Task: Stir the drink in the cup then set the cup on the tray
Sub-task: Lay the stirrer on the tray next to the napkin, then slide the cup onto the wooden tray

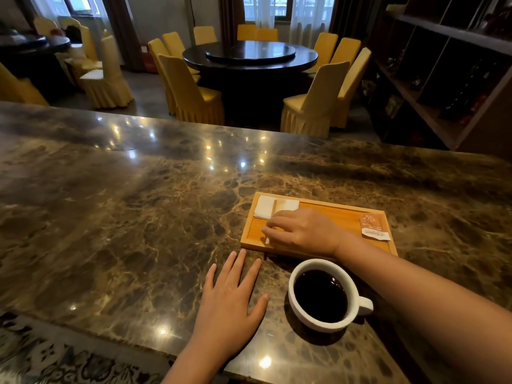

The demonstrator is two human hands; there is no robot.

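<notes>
Our right hand (303,231) reaches over the wooden tray (343,214), its fingers (273,223) curled down and closing on the thin stir stick (274,210) that lies across the white napkin (267,207) at the tray's far left. Whether the stick is already pinched we cannot tell. We judge this as fetching the stirrer, since the cup (322,293) of dark drink stands unstirred on the counter (138,217), just near of the tray, handle pointing right. Our left hand (231,303) lies flat to the cup's left, fingers spread and holding nothing, probably to steady us. An orange sachet (374,227) rests at the tray's right end, leaving its middle bare for the cup.
</notes>
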